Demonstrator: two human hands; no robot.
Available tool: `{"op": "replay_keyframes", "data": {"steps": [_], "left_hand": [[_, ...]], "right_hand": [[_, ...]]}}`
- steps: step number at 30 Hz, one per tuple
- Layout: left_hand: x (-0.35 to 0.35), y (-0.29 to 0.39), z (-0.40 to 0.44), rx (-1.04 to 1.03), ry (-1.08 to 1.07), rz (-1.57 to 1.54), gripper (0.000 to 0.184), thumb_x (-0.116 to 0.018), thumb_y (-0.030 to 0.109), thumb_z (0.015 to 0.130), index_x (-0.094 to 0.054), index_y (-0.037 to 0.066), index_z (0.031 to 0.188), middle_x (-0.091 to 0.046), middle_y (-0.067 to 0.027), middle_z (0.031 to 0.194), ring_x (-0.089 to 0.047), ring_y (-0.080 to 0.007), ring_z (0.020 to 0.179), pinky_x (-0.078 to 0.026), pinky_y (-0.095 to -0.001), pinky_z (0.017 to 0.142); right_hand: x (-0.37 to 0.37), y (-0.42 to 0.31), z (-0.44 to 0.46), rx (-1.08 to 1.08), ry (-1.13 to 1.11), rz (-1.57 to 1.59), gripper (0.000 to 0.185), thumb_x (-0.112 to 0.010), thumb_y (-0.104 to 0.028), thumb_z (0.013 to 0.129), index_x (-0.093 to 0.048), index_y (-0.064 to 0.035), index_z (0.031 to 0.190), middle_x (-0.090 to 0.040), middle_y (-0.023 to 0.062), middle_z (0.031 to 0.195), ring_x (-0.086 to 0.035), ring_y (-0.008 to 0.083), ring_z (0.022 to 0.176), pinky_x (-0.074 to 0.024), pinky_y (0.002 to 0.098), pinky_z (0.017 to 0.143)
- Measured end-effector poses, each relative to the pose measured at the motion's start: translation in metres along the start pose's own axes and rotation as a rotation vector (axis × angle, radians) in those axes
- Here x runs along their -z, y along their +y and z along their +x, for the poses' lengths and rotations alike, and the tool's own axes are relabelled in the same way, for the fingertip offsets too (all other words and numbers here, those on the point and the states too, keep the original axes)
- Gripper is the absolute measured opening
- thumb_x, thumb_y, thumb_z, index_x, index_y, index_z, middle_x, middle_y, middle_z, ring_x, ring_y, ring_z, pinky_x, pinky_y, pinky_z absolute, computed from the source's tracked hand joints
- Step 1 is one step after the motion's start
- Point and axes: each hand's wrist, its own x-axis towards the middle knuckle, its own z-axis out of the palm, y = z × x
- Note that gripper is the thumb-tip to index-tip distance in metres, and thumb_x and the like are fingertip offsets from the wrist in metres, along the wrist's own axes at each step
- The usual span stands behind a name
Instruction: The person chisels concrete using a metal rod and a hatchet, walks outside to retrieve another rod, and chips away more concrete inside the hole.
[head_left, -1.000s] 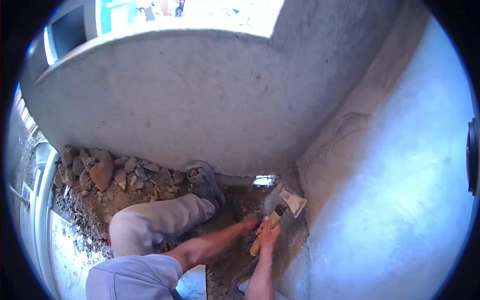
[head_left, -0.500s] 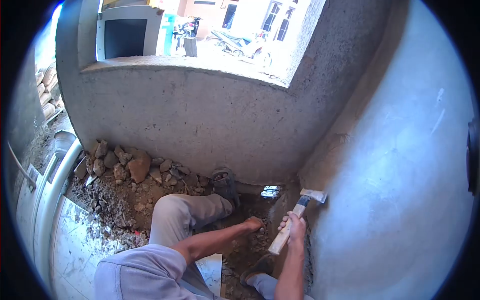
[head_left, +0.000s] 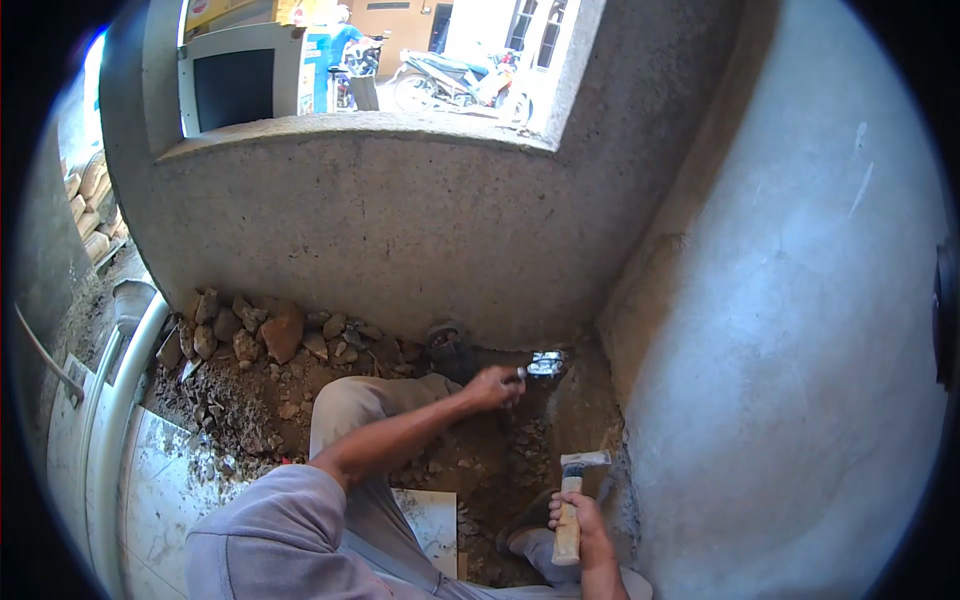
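In the head view, beside the bright patch (head_left: 545, 364) at the grey wall's (head_left: 400, 230) foot, pinches a small pale piece (head_left: 521, 372) in the left hand (head_left: 493, 389), shifted closer to that patch. Clenches the hammer (head_left: 567, 530) in the right hand (head_left: 578, 512), now lower, drawn back from the side wall (head_left: 750, 330). Shows dug dirt (head_left: 235, 400), heaped stones (head_left: 283, 335), white tiles (head_left: 155, 460); past the ledge (head_left: 350, 125), a motorbike (head_left: 455, 80).

The right hand (head_left: 585, 517) is gripping a hammer (head_left: 567, 520) by its pale handle, the head pointing away from the person. The left hand (head_left: 494, 388) is holding a small piece (head_left: 521, 373), too small to identify, near a bright opening (head_left: 545, 364) at the wall's (head_left: 380, 230) base. Broken stones (head_left: 283, 335) are lying along the wall, beside loose soil (head_left: 235, 410).
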Motion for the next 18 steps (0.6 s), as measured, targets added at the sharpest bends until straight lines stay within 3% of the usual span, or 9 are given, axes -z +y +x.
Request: {"op": "replay_keyframes", "data": {"steps": [1,2,3,4,5,6,8,10,18], "left_hand": [[0.006,0.011,0.003,0.004,0.017,-0.039,0.023,-0.059,0.026,0.086,-0.06,0.003,0.093,-0.061,-0.0037,0.075,-0.06,-0.0134,0.068,-0.05,-0.0303,0.062],[0.019,0.014,0.011,-0.058,0.08,0.293,0.03,-0.061,0.03,0.085,-0.061,0.003,0.097,-0.063,-0.0075,0.079,-0.061,-0.0162,0.072,-0.05,-0.033,0.067],[0.021,0.019,0.01,-0.433,0.348,0.593,0.032,-0.062,0.03,0.084,-0.062,0.002,0.099,-0.065,-0.013,0.085,-0.062,-0.0193,0.079,-0.049,-0.0348,0.072],[0.036,0.041,0.011,-0.243,0.166,0.558,0.032,-0.061,0.031,0.084,-0.063,0.002,0.099,-0.065,-0.0163,0.09,-0.062,-0.0234,0.084,-0.048,-0.0361,0.076],[0.046,0.047,0.014,-0.223,0.157,0.535,0.031,-0.062,0.03,0.084,-0.063,0.002,0.097,-0.066,-0.0149,0.09,-0.062,-0.0233,0.084,-0.048,-0.0352,0.077],[0.056,0.058,0.013,-0.231,0.128,0.518,0.035,-0.063,0.031,0.082,-0.063,0.001,0.099,-0.063,-0.0207,0.097,-0.061,-0.0344,0.09,-0.047,-0.0395,0.079],[0.07,0.071,0.01,-0.212,0.166,0.621,0.032,-0.063,0.027,0.082,-0.062,-0.001,0.097,-0.064,-0.0177,0.094,-0.061,-0.0285,0.089,-0.046,-0.0364,0.079],[0.083,0.067,0.012,-0.156,0.142,0.562,0.032,-0.058,0.03,0.088,-0.059,0.0,0.1,-0.062,-0.0064,0.084,-0.059,-0.0157,0.08,-0.047,-0.0301,0.07],[0.076,0.041,-0.005,0.101,0.226,0.086,0.034,-0.049,0.032,0.093,-0.051,0.001,0.107,-0.059,-0.0076,0.093,-0.057,-0.0166,0.086,-0.048,-0.0314,0.079]], "right_hand": [[-0.002,0.005,0.001,-0.009,0.011,0.018,0.014,-0.053,-0.014,0.082,-0.051,-0.0027,0.09,-0.054,0.0065,0.069,-0.053,0.0164,0.055,-0.0477,0.0326,0.049],[-0.005,0.008,0.0,0.02,0.044,-0.086,0.013,-0.054,-0.015,0.083,-0.051,-0.0035,0.089,-0.053,0.0063,0.068,-0.054,0.0167,0.054,-0.048,0.0328,0.048],[-0.005,0.014,-0.002,0.037,0.085,-0.18,0.012,-0.055,-0.015,0.083,-0.051,-0.0043,0.087,-0.053,0.0062,0.067,-0.054,0.017,0.053,-0.0484,0.0329,0.047],[-0.003,0.019,-0.001,0.059,0.092,-0.217,0.012,-0.055,-0.016,0.083,-0.052,-0.0044,0.086,-0.054,0.0064,0.066,-0.055,0.0179,0.052,-0.0487,0.0336,0.046],[0.0,0.023,0.003,0.074,0.102,-0.25,0.012,-0.054,-0.016,0.083,-0.053,-0.0046,0.084,-0.055,0.0065,0.065,-0.056,0.0187,0.052,-0.049,0.0343,0.044],[-0.006,0.022,-0.002,0.007,0.113,-0.236,0.011,-0.054,-0.015,0.084,-0.052,-0.0052,0.086,-0.055,0.0065,0.065,-0.056,0.0186,0.052,-0.0492,0.0343,0.043],[-0.001,0.031,0.001,0.005,0.056,-0.24,0.013,-0.054,-0.015,0.085,-0.047,-0.0057,0.09,-0.054,0.0071,0.068,-0.055,0.0173,0.053,-0.0478,0.0324,0.044],[-0.008,0.031,0.003,-0.038,0.064,-0.271,0.015,-0.054,-0.014,0.085,-0.044,-0.0053,0.092,-0.054,0.0077,0.071,-0.054,0.0164,0.053,-0.0469,0.0313,0.045],[-0.023,0.035,-0.01,-0.066,-0.055,-0.486,0.02,-0.054,-0.015,0.084,-0.044,-0.0015,0.095,-0.056,0.0083,0.074,-0.056,0.0152,0.055,-0.0472,0.0303,0.046]]}}
